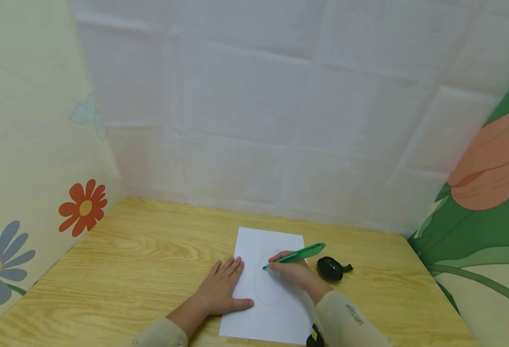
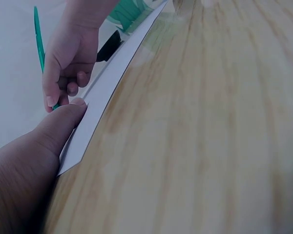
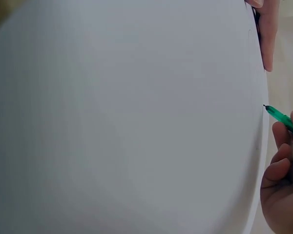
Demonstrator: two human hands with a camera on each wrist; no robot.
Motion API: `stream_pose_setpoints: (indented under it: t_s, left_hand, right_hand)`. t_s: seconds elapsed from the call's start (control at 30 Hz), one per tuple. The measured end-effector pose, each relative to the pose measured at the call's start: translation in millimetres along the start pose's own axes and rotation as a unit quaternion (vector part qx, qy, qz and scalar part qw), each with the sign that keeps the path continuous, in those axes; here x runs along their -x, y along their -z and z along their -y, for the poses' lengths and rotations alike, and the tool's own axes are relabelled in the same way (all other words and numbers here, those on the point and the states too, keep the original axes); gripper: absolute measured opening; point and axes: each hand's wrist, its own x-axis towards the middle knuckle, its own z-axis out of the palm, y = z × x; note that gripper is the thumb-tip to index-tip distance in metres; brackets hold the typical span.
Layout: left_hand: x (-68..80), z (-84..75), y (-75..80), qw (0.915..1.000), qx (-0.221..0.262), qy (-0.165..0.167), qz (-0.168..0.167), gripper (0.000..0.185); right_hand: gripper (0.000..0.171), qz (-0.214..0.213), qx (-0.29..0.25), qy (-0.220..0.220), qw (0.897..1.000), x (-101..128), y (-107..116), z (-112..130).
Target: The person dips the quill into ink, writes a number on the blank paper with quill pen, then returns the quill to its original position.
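A white sheet of paper [image 1: 246, 322] lies on the wooden table, with a thin oval outline [image 1: 254, 285] drawn on it. My right hand [image 1: 297, 272] pinches a green pen [image 1: 302, 254] over the sheet's right half. In the head view the pen's tip meets the upper left part of the oval; the right wrist view shows the dark tip of the pen [image 3: 279, 116] at the paper's surface. My left hand [image 1: 223, 290] rests flat on the sheet's left edge, fingers straight and thumb spread toward the oval. The left wrist view catches its thumb [image 2: 58, 124] along the paper's edge.
A rounded black object [image 1: 330, 268] with a short tail lies on the table right of the paper. By the right sleeve is a small black item [image 1: 315, 337] with a yellow mark. White cloth [image 1: 254, 120] hangs behind the table; flower-patterned cloths flank both sides.
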Motion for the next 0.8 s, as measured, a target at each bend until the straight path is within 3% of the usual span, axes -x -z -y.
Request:
stream_pose_setpoints:
  t_s: [0.37, 0.8]
  left_hand:
    - [0.3, -0.7, 1.3, 1.0, 0.0, 0.0, 0.0, 0.107]
    - [0.3, -0.3, 0.9, 1.0, -0.005, 0.0, 0.0, 0.107]
  right_hand:
    - [0.02, 0.008, -0.01, 0.015, 1.0, 0.2, -4.0, 3.1]
    - [0.021, 0.01, -0.014, -0.006, 1.0, -3.4, -7.0, 6.1]
